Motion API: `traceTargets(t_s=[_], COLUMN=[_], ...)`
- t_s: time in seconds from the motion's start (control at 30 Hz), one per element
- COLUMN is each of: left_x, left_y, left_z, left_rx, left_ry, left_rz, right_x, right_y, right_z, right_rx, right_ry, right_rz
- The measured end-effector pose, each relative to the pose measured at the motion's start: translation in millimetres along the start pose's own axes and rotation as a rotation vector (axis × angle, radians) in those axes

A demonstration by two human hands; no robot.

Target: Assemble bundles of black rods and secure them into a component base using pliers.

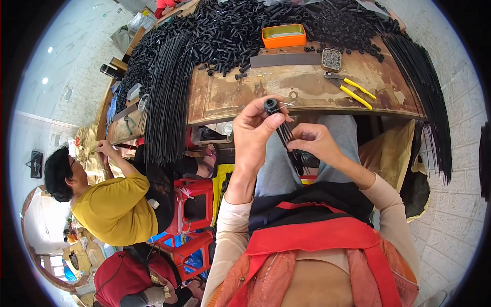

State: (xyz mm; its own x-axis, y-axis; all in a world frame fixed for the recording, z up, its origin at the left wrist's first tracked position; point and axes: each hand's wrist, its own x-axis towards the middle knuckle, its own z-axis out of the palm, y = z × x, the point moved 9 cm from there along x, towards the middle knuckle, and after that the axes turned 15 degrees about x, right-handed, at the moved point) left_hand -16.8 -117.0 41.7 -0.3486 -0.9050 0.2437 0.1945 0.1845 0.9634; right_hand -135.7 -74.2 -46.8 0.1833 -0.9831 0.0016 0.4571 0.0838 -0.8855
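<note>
Above my lap, close to the table's front edge, my left hand (251,130) is closed around a small round black plastic part (270,105) with a hole in its top. A thin pale wire or pin (287,104) sticks out beside it to the right. Several thin black rods (284,134) run down from under the part, slanting toward my lap. Lower and to the right, my right hand (318,146) pinches these rods between thumb and fingers. Where the rods join the part is hidden by my left fingers.
On the wooden table (225,100) lie a heap of black plastic parts (220,36), an orange box (284,37), a grey strip (286,60), a tin of small metal pieces (331,60) and yellow-handled pliers (356,95). Black rod bundles (168,102) overhang both sides. A person in yellow (115,204) sits left.
</note>
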Motion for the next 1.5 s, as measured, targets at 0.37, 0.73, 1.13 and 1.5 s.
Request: traceTargets(t_s=[0.37,0.73,1.13,1.5], left_x=[1.2,19.8,25.4,-19.9], left_y=[5.2,-13.1,-55.5,-18.7], left_z=[12.3,-0.8,38.2,36.3], left_rx=[0.038,0.196,-0.197,0.15], left_ry=[-0.02,0.194,-0.223,-0.26], left_rz=[0.128,0.114,-0.201,-0.044], right_x=[-0.4,-28.3,2.9,-49.4], right_y=[14.0,-108.3,-112.7,-96.5], right_z=[-0.6,-76.5,-165.3,-15.2], right_rx=[-0.046,-1.167,-0.72,-0.9], right_ry=[0.038,0.256,0.388,0.036], right_rz=[0.01,-0.503,-0.224,-0.203])
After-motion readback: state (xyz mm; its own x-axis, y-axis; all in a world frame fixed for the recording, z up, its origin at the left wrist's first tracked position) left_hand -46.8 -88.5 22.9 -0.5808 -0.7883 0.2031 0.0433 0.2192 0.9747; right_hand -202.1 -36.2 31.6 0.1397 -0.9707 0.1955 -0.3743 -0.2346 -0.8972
